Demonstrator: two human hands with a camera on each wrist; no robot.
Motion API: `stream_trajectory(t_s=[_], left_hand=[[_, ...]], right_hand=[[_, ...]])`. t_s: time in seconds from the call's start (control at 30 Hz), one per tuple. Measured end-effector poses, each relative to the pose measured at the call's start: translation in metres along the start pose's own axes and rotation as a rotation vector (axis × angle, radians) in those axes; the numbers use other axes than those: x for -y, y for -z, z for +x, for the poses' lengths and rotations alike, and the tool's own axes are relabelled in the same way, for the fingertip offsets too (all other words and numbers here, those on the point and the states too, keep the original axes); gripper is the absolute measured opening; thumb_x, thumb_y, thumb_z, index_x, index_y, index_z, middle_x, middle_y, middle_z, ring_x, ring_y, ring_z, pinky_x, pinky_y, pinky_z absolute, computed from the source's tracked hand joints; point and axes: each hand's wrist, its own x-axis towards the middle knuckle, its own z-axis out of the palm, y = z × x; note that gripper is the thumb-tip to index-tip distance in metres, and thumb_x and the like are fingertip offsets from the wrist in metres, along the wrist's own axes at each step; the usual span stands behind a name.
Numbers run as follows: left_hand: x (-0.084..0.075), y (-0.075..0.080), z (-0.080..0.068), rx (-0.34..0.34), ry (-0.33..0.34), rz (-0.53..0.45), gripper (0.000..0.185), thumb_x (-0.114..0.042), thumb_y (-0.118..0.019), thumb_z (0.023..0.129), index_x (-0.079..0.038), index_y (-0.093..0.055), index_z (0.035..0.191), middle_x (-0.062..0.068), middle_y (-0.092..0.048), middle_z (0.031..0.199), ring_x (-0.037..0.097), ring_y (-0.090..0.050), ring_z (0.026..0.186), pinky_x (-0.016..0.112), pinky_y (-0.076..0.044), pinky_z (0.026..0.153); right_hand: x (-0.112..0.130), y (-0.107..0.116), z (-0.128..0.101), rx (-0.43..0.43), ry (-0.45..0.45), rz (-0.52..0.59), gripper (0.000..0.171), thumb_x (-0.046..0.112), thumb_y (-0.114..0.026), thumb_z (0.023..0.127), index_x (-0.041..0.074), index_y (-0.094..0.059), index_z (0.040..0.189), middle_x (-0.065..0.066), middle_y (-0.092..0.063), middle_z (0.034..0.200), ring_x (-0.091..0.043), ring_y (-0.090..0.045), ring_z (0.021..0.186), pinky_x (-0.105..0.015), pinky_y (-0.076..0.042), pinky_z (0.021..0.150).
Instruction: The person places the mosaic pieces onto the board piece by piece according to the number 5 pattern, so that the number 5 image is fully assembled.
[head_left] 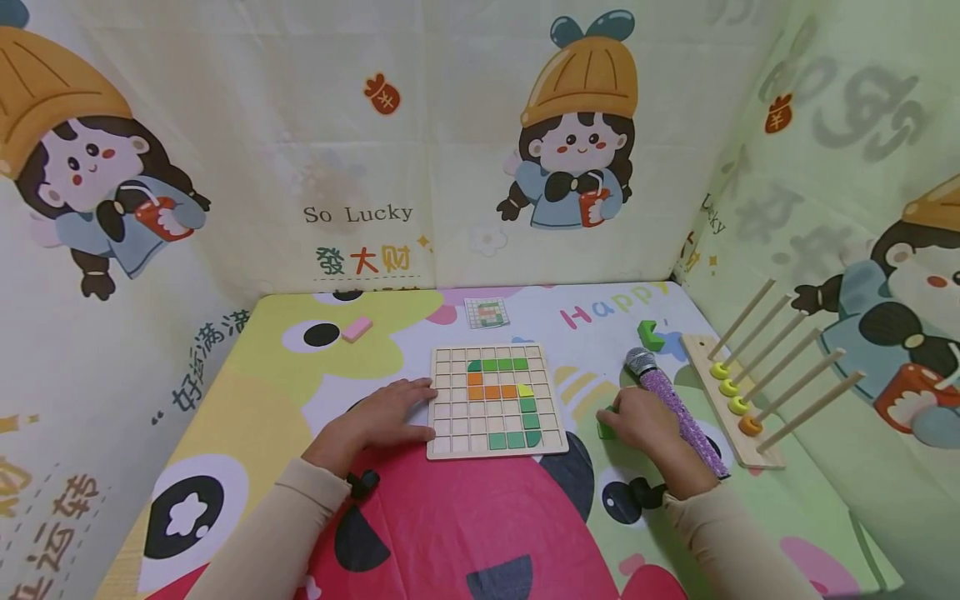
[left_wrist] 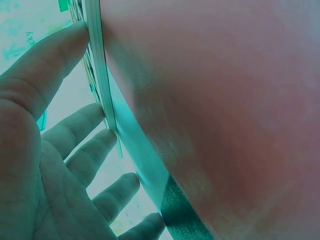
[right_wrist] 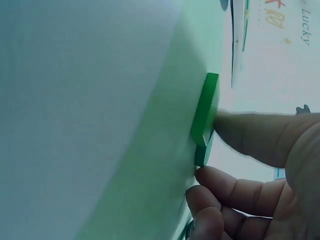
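Pinching a green block point(head_left: 606, 428) on the mat, right hand point(head_left: 651, 425) beside the grid board point(head_left: 495, 401).
Thumb and curled fingers nip its edges; the hand hides most of it from the head camera. Left hand point(head_left: 382, 419), fingers straight, touches the board's left edge.

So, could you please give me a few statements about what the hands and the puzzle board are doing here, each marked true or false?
1. The left hand rests against the left edge of the wooden grid board. True.
2. The right hand pinches a green block on the mat. True.
3. The right hand grips the glittery microphone. False: it lies untouched beside that hand.
4. The pink block sits in the board. False: it lies on the mat, far left of it.
5. Every peg of the rack carries a ring. False: only four do.
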Motion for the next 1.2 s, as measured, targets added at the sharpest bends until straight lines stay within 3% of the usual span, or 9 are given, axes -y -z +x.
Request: stream_trajectory(t_s=[0.13, 0.37, 0.57, 0.77, 0.93, 1.2], left_hand=[[0.001, -0.001, 0.001, 0.004, 0.008, -0.004, 0.078, -0.047, -0.078, 0.086, -0.014, -0.053, 0.152, 0.011, -0.043, 0.163, 0.038, -0.038, 0.151, 0.057, -0.035, 0.122], [0.000, -0.001, 0.001, 0.004, 0.015, -0.002, 0.078, -0.047, -0.079, 0.086, -0.014, -0.053, 0.152, 0.011, -0.043, 0.163, 0.038, -0.038, 0.151, 0.057, -0.035, 0.122], [-0.001, -0.001, 0.001, 0.002, 0.015, 0.015, 0.077, -0.047, -0.078, 0.087, -0.014, -0.053, 0.152, 0.011, -0.043, 0.163, 0.037, -0.039, 0.150, 0.056, -0.036, 0.121], [-0.001, 0.000, 0.001, 0.002, 0.011, 0.021, 0.077, -0.047, -0.078, 0.087, -0.014, -0.053, 0.152, 0.011, -0.043, 0.163, 0.037, -0.039, 0.150, 0.056, -0.036, 0.121], [-0.001, 0.000, 0.000, 0.005, 0.017, 0.014, 0.077, -0.047, -0.078, 0.087, -0.014, -0.053, 0.152, 0.011, -0.043, 0.163, 0.036, -0.038, 0.151, 0.056, -0.036, 0.121], [-0.001, 0.001, -0.001, 0.007, 0.021, -0.005, 0.078, -0.047, -0.079, 0.086, -0.014, -0.053, 0.152, 0.011, -0.043, 0.163, 0.036, -0.038, 0.150, 0.057, -0.037, 0.120]], right_hand=[[0.004, 0.001, 0.000, 0.002, 0.001, -0.013, 0.028, 0.033, -0.067, 0.096, 0.006, -0.071, 0.093, -0.006, -0.060, 0.079, -0.022, -0.053, 0.069, -0.036, -0.039, 0.059], [0.006, -0.001, 0.004, -0.021, 0.032, -0.017, 0.030, 0.024, -0.069, 0.092, 0.008, -0.069, 0.118, -0.011, -0.070, 0.100, -0.025, -0.056, 0.078, -0.037, -0.045, 0.061], [0.007, -0.006, 0.008, -0.099, 0.156, -0.034, 0.020, 0.014, -0.071, 0.092, 0.013, -0.073, 0.111, -0.009, -0.071, 0.094, -0.024, -0.059, 0.075, -0.038, -0.048, 0.062], [0.017, -0.005, 0.004, -0.174, 0.297, 0.000, 0.017, 0.008, -0.070, 0.091, 0.009, -0.076, 0.107, -0.010, -0.074, 0.094, -0.020, -0.062, 0.078, -0.041, -0.052, 0.070], [0.039, 0.000, -0.003, -0.119, 0.387, 0.101, 0.018, 0.002, -0.068, 0.092, 0.004, -0.075, 0.108, -0.008, -0.071, 0.096, -0.018, -0.060, 0.081, -0.038, -0.053, 0.075], [0.075, -0.008, -0.009, -0.021, 0.482, 0.228, 0.020, 0.003, -0.067, 0.095, 0.005, -0.071, 0.114, -0.001, -0.071, 0.095, -0.013, -0.061, 0.084, -0.032, -0.053, 0.074]])
